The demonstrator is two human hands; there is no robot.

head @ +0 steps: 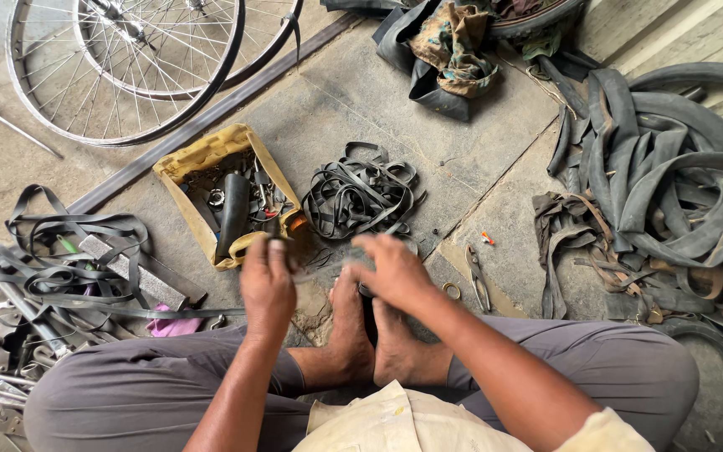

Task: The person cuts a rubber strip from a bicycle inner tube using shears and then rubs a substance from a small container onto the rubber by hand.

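**Hands over feet, small item blurred**

Left hand [267, 280] and right hand [392, 272] both curled, hovering above the bare feet [374, 335]. Motion blur: can't tell what either grips. Black rubber piece [367, 314] sits pinched between the feet, just under the right hand. Yellow open tray of parts [211, 155] just ahead of the left hand.

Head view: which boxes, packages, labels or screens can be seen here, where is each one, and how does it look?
Open box: on the floor ahead of the left hand; rectangular, worn yellow walls, dark tools and small metal parts inside.
No labels, signs or screens show.
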